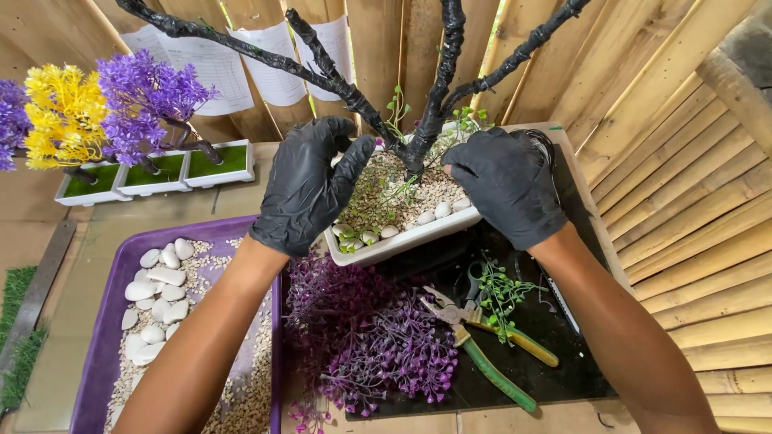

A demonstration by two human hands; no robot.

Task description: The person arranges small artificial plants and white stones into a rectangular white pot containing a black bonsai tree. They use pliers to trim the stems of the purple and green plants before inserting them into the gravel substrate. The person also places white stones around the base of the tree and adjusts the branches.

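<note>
A white rectangular pot [406, 239] filled with small pebbles and white stones holds a bare tree with black-wrapped branches [434, 104]. Both my hands wear black gloves. My left hand [310, 185] hovers over the pot's left end with fingers spread, nothing in it. My right hand [507, 183] rests on the pot's right end, fingers curled toward the trunk base; what it pinches I cannot make out. Small green sprigs [396, 108] stand near the trunk.
A purple tray [96, 337] with white stones and gravel lies at left. Purple artificial foliage [378, 337], green-handled pliers [482, 345] and a green sprig [503, 293] lie on a black mat. Small potted yellow and purple trees [96, 112] stand at back left. Bamboo wall at right.
</note>
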